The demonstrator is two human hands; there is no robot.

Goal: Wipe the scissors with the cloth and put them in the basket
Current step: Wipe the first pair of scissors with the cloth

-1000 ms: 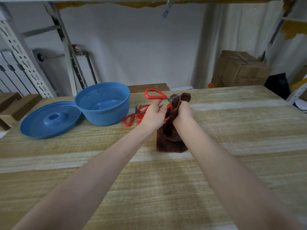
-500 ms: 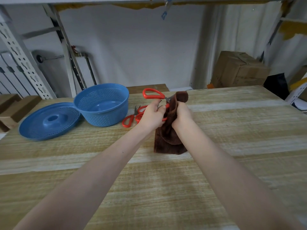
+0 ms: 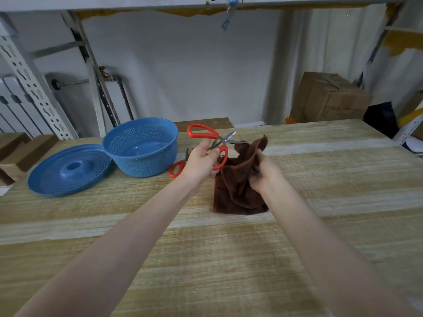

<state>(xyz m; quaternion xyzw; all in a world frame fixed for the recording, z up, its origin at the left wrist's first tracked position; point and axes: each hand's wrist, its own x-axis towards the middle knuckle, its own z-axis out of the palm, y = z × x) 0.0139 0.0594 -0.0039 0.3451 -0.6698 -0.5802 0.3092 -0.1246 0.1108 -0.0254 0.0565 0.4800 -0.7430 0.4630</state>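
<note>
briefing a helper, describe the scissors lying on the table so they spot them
On the table, find the blue basket. Just right of it lie the scissors, partly hidden by the left hand. Unlike the held pair, they rest flat.

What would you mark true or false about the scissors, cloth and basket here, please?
1. The left hand holds red-handled scissors. True.
2. The right hand is empty. False: it grips the brown cloth.
3. The blue basket already holds scissors. False: none show inside it.
4. A second pair of scissors lies on the table beside the basket. True.
</note>
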